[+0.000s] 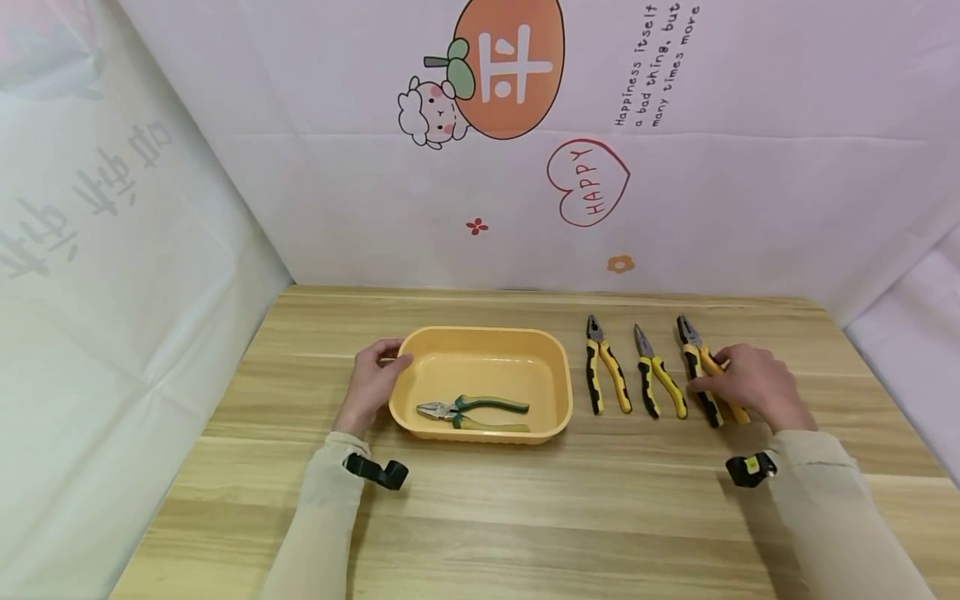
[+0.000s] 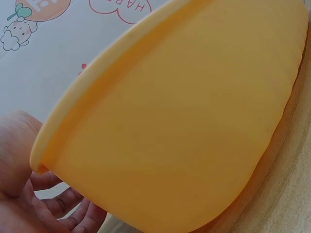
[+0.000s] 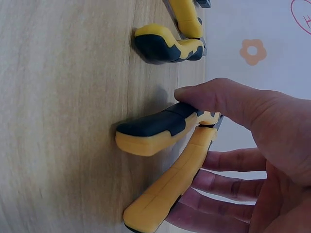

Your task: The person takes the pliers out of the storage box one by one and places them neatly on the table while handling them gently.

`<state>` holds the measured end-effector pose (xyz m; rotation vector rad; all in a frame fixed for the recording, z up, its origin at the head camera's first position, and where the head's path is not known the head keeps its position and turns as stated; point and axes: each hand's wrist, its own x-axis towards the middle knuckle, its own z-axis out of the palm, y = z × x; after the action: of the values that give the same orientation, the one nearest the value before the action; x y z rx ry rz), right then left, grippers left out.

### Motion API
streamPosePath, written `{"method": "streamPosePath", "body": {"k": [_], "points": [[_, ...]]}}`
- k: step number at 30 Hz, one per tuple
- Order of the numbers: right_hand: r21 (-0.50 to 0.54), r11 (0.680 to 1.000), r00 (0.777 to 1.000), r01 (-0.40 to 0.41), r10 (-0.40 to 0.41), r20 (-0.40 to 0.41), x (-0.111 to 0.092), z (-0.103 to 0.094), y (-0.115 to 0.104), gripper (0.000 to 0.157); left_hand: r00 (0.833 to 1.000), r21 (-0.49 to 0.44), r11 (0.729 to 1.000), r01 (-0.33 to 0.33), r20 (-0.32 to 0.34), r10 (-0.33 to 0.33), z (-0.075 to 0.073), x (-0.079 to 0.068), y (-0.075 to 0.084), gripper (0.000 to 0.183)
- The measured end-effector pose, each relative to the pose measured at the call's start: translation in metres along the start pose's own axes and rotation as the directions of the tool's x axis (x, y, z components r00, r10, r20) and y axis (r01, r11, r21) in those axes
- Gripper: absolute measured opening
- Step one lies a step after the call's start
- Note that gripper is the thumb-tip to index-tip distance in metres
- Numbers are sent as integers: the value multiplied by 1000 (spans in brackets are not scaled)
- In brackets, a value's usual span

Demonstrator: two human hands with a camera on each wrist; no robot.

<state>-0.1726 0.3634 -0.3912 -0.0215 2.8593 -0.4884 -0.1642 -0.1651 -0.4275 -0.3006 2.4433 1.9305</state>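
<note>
My left hand [image 1: 372, 382] grips the left end of a yellow plastic basin [image 1: 480, 339], thumb over the rim and fingers against the outer wall [image 2: 160, 131]. Inside the basin lies a pair of combination pliers [image 1: 487, 402] with green and tan handles, jaws pointing left. Over at the right, my right hand [image 1: 759, 385] holds the rightmost yellow-and-black pliers [image 1: 692, 337] by the handles. In the right wrist view the thumb presses one handle [image 3: 160, 127] and the fingers lie along the other, with the handles spread apart.
Between the basin and my right hand lie yellow-and-black combination pliers [image 1: 592, 354] and long-nose pliers [image 1: 651, 362], both with jaws toward the back. The wooden table [image 1: 555, 517] ends at a white printed cloth [image 1: 360, 208] behind it, with more cloth hanging at the left.
</note>
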Motion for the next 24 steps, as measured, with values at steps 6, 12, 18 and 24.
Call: {"method": "streamPosePath", "body": {"k": [6, 12, 18, 24], "points": [[-14, 1000, 1000, -10, 11, 16, 2, 0, 0, 76, 1000, -5, 1000, -5, 3, 5, 0, 0, 0, 32], [-24, 999, 999, -38, 39, 28, 4, 1, 3, 80, 1000, -10, 1000, 2, 4, -2, 0, 0, -1, 33], [-25, 999, 998, -46, 47, 39, 3, -1, 2, 84, 1000, -10, 1000, -2, 2, 2, 0, 1, -2, 32], [1, 999, 997, -51, 51, 66, 4, -1, 0, 75, 1000, -8, 1000, -6, 4, 6, 0, 0, -2, 33]]}}
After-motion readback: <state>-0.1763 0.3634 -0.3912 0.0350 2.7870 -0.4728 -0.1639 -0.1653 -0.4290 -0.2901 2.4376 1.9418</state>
